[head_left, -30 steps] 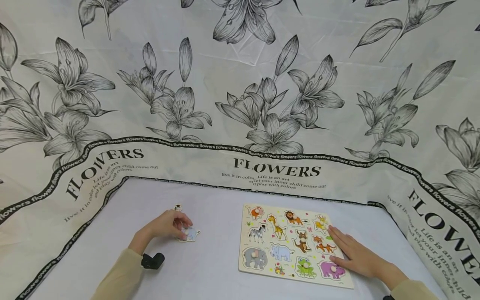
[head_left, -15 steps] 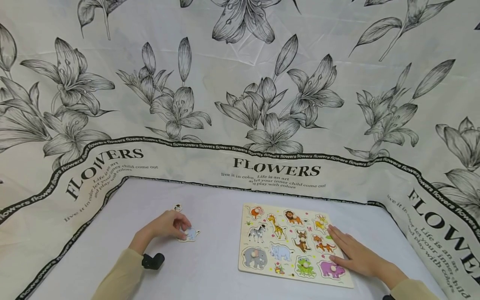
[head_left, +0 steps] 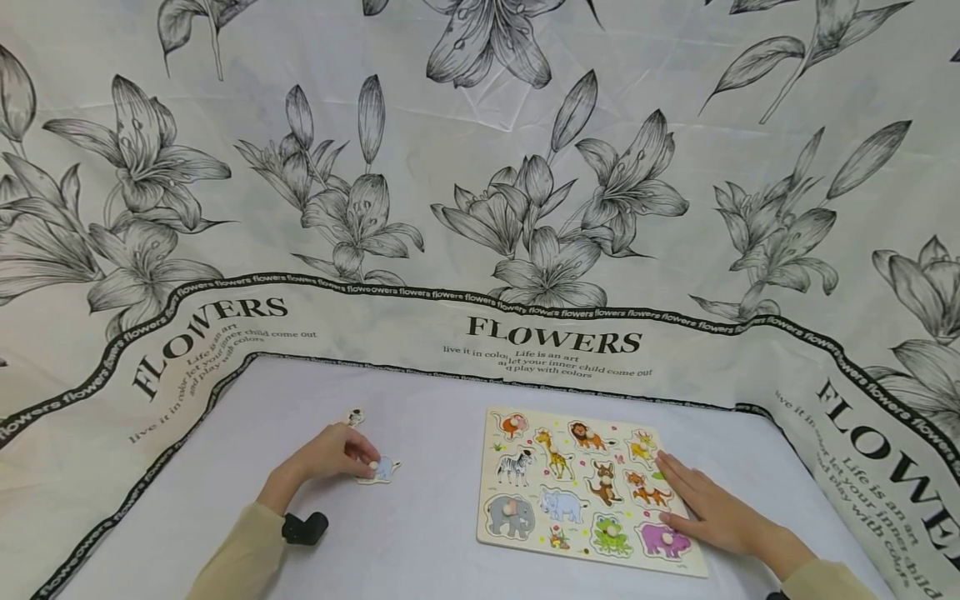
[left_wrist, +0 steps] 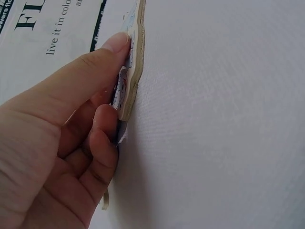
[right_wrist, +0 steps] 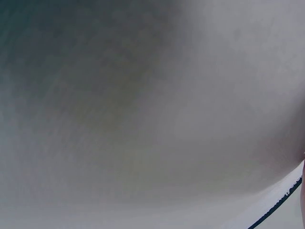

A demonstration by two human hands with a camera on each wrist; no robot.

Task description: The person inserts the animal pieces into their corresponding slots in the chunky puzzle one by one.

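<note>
My left hand (head_left: 341, 454) is over a flat wooden puzzle piece (head_left: 386, 469) showing a light-blue animal, with thumb and fingers pinching it at its small knob. In the left wrist view, the thumb lies along the printed face of the puzzle piece (left_wrist: 136, 71), close over the white cloth, and the other fingers curl beside it. My right hand (head_left: 712, 508) rests with straight fingers along the right edge of a wooden animal puzzle board (head_left: 585, 546). On the board, a grey elephant (head_left: 510, 518), green frog (head_left: 611, 533) and purple hippo (head_left: 663, 542) carry knobs.
Just beyond my left hand lies another piece (head_left: 356, 415) with a black-and-white figure, partly hidden. White cloth (head_left: 420, 533) covers the table between hand and board. A flower-printed curtain (head_left: 390, 325) rises behind and at both sides. The right wrist view shows mostly blurred pale cloth.
My left hand and fingers have shifted slightly on the light-blue puzzle piece, and more of the other piece behind now shows. The right hand and board have not moved.
</note>
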